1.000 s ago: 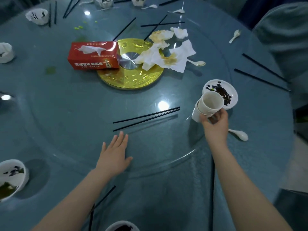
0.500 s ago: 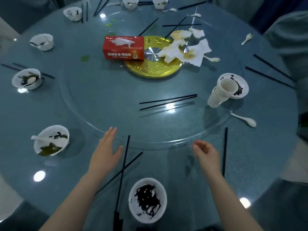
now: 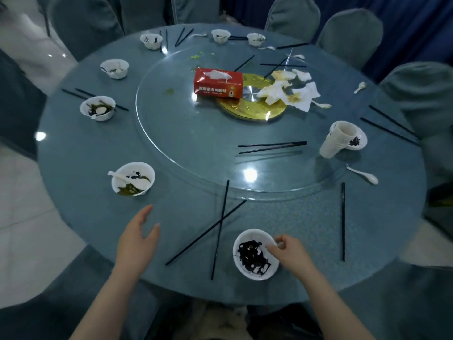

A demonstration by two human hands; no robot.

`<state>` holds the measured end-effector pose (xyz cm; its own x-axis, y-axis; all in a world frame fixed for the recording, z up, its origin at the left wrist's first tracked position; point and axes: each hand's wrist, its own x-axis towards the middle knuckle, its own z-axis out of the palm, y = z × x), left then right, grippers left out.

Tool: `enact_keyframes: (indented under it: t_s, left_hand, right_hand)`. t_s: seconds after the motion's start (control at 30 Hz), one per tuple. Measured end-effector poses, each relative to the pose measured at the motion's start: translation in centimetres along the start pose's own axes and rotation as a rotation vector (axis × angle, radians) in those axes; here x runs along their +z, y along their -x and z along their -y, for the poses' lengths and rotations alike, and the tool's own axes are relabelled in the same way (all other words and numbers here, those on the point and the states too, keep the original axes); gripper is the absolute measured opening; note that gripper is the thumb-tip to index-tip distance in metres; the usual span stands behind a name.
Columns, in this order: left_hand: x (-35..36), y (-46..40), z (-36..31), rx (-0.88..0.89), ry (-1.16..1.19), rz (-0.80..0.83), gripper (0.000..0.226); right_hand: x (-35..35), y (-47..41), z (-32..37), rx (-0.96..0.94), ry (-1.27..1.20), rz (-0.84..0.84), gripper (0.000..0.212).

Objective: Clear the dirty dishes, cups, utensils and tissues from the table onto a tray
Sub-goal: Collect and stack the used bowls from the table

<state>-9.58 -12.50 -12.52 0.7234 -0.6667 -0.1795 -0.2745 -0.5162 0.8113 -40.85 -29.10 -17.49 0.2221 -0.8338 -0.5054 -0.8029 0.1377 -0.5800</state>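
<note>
The right hand pinches the rim of the dirty bowl at lower centre of the worktop; that thin grip may tip it and spill dark leftovers. The left hand hovers released. Half a second ago the right hand held nothing.

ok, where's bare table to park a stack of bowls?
Free: glass turntable between tissue box and black chopstick pair; also the rim between crossed chopsticks and single chopstick. Crowded: used tissues on the gold disc, and around stacked cups.
</note>
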Motion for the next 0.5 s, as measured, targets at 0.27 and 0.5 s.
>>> enact_keyframes:
  t_s: [0.27,0.5]
  left_hand:
    - [-7.0,2.8,4.3,-0.086,0.155,-0.005,0.042]
    - [-11.2,5.3,5.7,-0.049,0.214,0.058,0.034]
  right_hand:
    - [4.1,5.3,2.9,-0.065,0.001,-0.207,0.007]
    - [8.8,9.5,10.1,-0.13,-0.316,-0.139,0.008]
